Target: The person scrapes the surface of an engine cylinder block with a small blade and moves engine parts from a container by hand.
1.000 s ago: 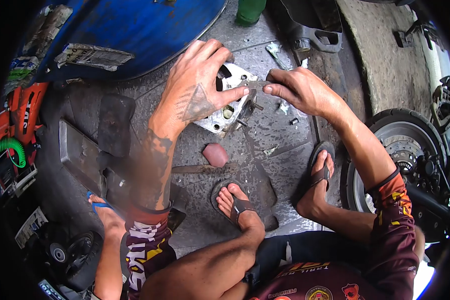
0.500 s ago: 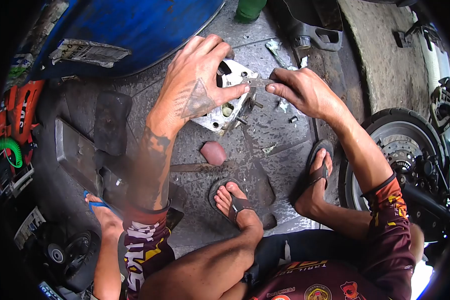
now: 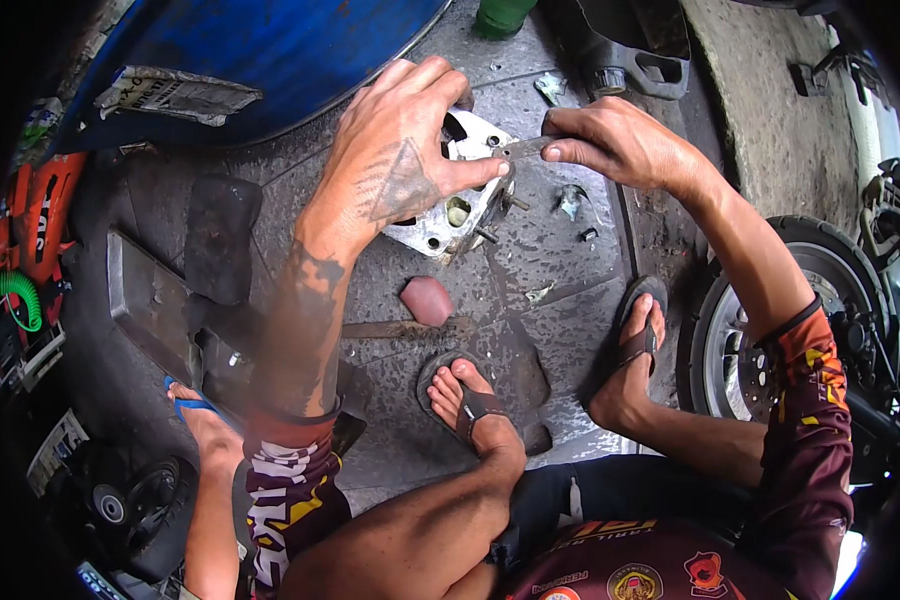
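My left hand [image 3: 395, 150] grips a pale metal engine part [image 3: 433, 228] from its left side, fingers over the far edge. Its thumb presses on the part's upper right corner, beside the end of a thin flat metal strip [image 3: 527, 148]. Pinched between thumb and fingers of my right hand [image 3: 620, 143] is the strip's other end. Two studs [image 3: 519, 203] stick out from the right side of the part. A reddish block [image 3: 427, 301] lies on the floor just below it.
A blue drum [image 3: 270, 60] stands at the upper left, and a dark jug [image 3: 660, 75] at the upper right. A wooden-looking bar [image 3: 400, 328] lies near my feet. At the right is a wheel [image 3: 740, 360]; another person's foot [image 3: 205, 425] shows at lower left.
My right hand has moved slightly up, tilting the strip so its right end is higher. My left hand still holds the part.
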Motion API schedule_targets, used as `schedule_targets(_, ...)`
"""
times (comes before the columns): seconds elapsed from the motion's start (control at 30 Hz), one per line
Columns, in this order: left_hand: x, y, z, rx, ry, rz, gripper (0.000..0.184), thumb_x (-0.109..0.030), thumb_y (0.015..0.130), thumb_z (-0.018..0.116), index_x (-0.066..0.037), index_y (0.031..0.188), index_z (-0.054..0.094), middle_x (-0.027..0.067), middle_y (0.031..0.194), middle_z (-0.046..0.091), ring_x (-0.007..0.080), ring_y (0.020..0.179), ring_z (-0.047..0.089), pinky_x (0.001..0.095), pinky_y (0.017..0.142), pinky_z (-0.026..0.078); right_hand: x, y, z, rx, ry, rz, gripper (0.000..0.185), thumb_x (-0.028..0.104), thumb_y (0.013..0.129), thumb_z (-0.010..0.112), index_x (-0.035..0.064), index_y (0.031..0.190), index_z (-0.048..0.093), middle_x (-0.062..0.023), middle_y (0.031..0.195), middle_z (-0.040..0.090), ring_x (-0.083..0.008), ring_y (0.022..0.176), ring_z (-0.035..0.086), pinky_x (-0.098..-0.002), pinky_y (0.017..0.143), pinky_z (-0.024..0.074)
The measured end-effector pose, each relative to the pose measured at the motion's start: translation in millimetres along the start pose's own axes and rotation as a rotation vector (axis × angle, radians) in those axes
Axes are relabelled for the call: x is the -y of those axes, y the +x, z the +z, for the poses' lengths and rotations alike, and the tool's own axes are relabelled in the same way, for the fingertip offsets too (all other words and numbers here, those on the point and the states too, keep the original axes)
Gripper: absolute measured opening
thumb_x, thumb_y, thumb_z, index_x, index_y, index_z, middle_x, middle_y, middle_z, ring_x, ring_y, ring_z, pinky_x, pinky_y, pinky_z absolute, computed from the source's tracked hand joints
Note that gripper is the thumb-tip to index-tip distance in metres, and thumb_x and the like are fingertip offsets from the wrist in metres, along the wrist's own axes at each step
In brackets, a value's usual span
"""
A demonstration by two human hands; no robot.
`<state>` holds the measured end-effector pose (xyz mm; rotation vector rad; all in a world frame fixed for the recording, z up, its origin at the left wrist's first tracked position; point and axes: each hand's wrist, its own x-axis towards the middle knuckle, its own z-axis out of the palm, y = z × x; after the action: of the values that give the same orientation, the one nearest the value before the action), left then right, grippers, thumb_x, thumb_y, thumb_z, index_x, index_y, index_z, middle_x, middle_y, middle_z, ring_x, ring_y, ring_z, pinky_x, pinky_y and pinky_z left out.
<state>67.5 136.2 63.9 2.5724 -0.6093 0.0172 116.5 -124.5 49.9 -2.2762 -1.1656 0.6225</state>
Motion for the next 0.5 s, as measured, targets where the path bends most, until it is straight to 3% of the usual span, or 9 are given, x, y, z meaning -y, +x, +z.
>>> schedule_targets(0.13, 2, 0, 1, -0.021, 0.000, 0.012, 0.059, -0.042, 0.062, 0.088, -0.002, 0.100, 0.067, 0.0067, 0.103, 0.063, 0.0270, 0.103, 0.057, 0.0399, 0.089, 0.049, -5, 5, -6, 0.057, -0.032, 0.013, 0.048, 0.044, 0.099, 0.056, -0.0026, 0.089, 0.057, -0.0230, 0.068, 0.054, -0.0431, 0.066, 0.057, -0.0490, 0.062, 0.0423)
schedule_targets(0.2, 3, -1, 2, -0.016, 0.007, 0.018, 0.061, -0.045, 0.061, 0.088, -0.002, 0.100, 0.067, 0.0069, 0.103, 0.063, 0.0271, 0.103, 0.057, 0.0398, 0.088, 0.049, -7, 7, -10, 0.045, -0.057, -0.022, 0.048, 0.046, 0.100, 0.054, -0.0015, 0.091, 0.059, -0.0230, 0.068, 0.057, -0.0426, 0.069, 0.060, -0.0492, 0.063, 0.0450)
schedule_targets(0.3, 4, -3, 4, -0.051, 0.002, 0.043, 0.063, -0.050, 0.070, 0.084, -0.001, 0.105, 0.066, 0.0085, 0.102, 0.063, 0.0285, 0.103, 0.057, 0.0403, 0.088, 0.049, -9, 2, -9, -0.024, -0.058, -0.038, 0.048, 0.046, 0.101, 0.052, -0.0003, 0.093, 0.061, -0.0224, 0.069, 0.060, -0.0413, 0.071, 0.063, -0.0482, 0.065, 0.0482)
schedule_targets(0.33, 5, -2, 7, -0.096, -0.022, 0.032, 0.062, -0.051, 0.077, 0.077, 0.000, 0.110, 0.065, 0.0096, 0.104, 0.062, 0.0289, 0.104, 0.057, 0.0406, 0.089, 0.048, -9, -2, -9, -0.078, -0.030, -0.025, 0.047, 0.045, 0.102, 0.051, -0.0001, 0.094, 0.060, -0.0219, 0.069, 0.059, -0.0405, 0.071, 0.063, -0.0469, 0.065, 0.0487)
schedule_targets(0.37, 6, -3, 8, -0.141, -0.045, 0.017, 0.062, -0.053, 0.085, 0.071, 0.001, 0.115, 0.063, 0.0108, 0.106, 0.062, 0.0294, 0.105, 0.056, 0.0408, 0.090, 0.048, -6, -9, -11, -0.149, 0.087, 0.128, 0.043, 0.043, 0.102, 0.053, 0.0007, 0.099, 0.061, -0.0145, 0.069, 0.061, -0.0311, 0.068, 0.064, -0.0417, 0.065, 0.0489)
schedule_targets(0.4, 4, -4, 9, -0.145, -0.046, 0.011, 0.062, -0.053, 0.085, 0.071, 0.001, 0.115, 0.063, 0.0108, 0.106, 0.062, 0.0294, 0.105, 0.056, 0.0408, 0.090, 0.048, -2, -12, -5, -0.143, 0.085, 0.124, 0.043, 0.043, 0.102, 0.053, 0.0007, 0.099, 0.061, -0.0145, 0.069, 0.061, -0.0311, 0.068, 0.064, -0.0417, 0.065, 0.0489)
schedule_targets(0.43, 2, -3, 10, -0.189, -0.020, -0.045, 0.061, -0.052, 0.091, 0.063, 0.002, 0.119, 0.061, 0.0124, 0.108, 0.061, 0.0301, 0.106, 0.056, 0.0413, 0.091, 0.047, 4, -15, 6, -0.379, 0.251, 0.200, 0.040, 0.041, 0.103, 0.054, 0.0012, 0.103, 0.061, -0.0101, 0.070, 0.060, -0.0250, 0.068, 0.063, -0.0389, 0.065, 0.0488)
schedule_targets(0.47, 0, -2, 12, -0.232, 0.003, -0.097, 0.060, -0.051, 0.097, 0.056, 0.003, 0.123, 0.059, 0.0140, 0.110, 0.060, 0.0309, 0.107, 0.056, 0.0419, 0.092, 0.047, 12, -17, 16, -0.435, 0.348, 0.289, 0.039, 0.040, 0.104, 0.053, 0.0017, 0.104, 0.062, -0.0079, 0.070, 0.060, -0.0204, 0.068, 0.062, -0.0365, 0.065, 0.0491)
schedule_targets(0.5, 3, -1, 18, -0.311, 0.020, -0.070, 0.059, -0.051, 0.096, 0.058, 0.002, 0.122, 0.059, 0.0150, 0.110, 0.061, 0.0347, 0.102, 0.057, 0.0440, 0.088, 0.050, 22, -18, 26, -0.502, 0.452, 0.375, 0.037, 0.038, 0.104, 0.053, 0.0021, 0.106, 0.062, -0.0056, 0.071, 0.060, -0.0158, 0.069, 0.061, -0.0340, 0.065, 0.0493)
